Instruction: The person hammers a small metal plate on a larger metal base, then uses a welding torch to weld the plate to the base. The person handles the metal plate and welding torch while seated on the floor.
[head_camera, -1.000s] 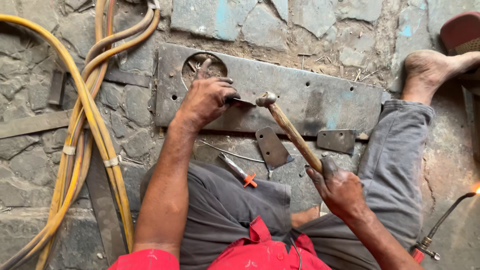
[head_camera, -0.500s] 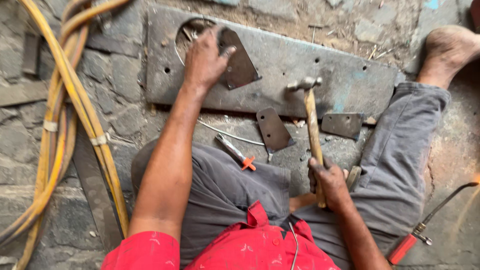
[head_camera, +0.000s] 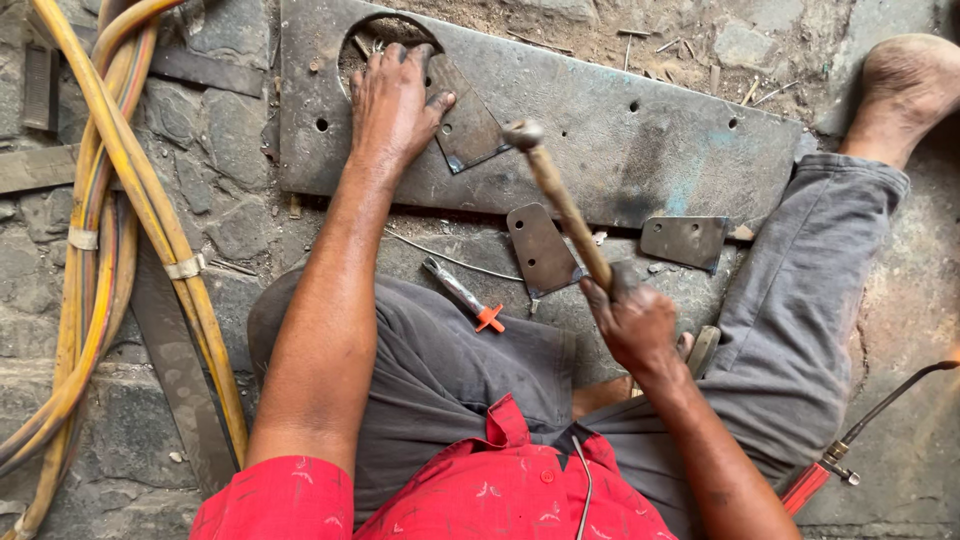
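A small steel plate (head_camera: 468, 128) is pinned flat by the left hand (head_camera: 393, 100), fingers spread, on the big steel sheet (head_camera: 640, 150), upper centre. Hammer (head_camera: 560, 200) is clamped in the right hand (head_camera: 632, 322), head raised beside it.

Yellow hoses (head_camera: 130, 170) lie left; a screwdriver-like tool (head_camera: 462, 294), perhaps, rests on the lap.

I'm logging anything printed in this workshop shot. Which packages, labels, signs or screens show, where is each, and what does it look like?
None in view: no package, label, sign or screen.
Nearest to one: pale bands wrapped round the yellow hoses, left side, blank as far as can be seen.
The left hand rests on a small plate on the long steel plate; the right hand holds a hammer.
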